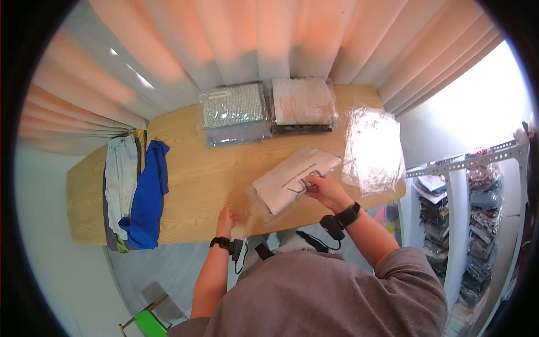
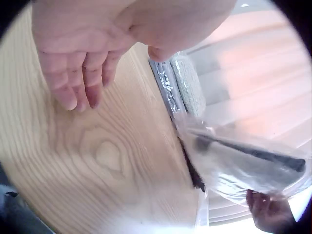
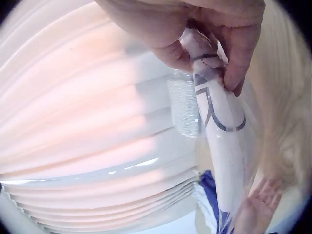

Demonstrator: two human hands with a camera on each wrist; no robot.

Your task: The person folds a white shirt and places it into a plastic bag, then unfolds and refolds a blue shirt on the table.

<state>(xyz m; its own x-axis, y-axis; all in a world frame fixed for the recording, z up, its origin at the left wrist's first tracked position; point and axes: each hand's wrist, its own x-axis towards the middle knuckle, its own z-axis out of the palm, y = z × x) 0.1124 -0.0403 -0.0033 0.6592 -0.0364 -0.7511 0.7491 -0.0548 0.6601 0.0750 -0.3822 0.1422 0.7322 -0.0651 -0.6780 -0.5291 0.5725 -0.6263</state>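
Observation:
A clear plastic bag holding a folded pale garment with dark lettering (image 1: pixel 292 178) is tilted over the table's front part in the head view. My right hand (image 1: pixel 323 191) pinches the package on its right side; in the right wrist view the thumb and fingers (image 3: pixel 236 63) grip the plastic and cloth (image 3: pixel 226 146). My left hand (image 1: pixel 227 220) is beside the package's lower left, apart from it, near the table edge. In the left wrist view the left hand's fingers (image 2: pixel 73 87) hang relaxed over the wood, holding nothing, while the package (image 2: pixel 239 165) shows at the right.
Two stacks of bagged clothes (image 1: pixel 234 106) (image 1: pixel 303 104) lie at the table's back. Shiny empty-looking plastic bags (image 1: pixel 373 149) lie at the right. Blue (image 1: pixel 147 196) and pale grey garments (image 1: pixel 120 185) lie at the left. A rack of packed clothes (image 1: pixel 483 213) stands right of the table (image 1: pixel 196 185).

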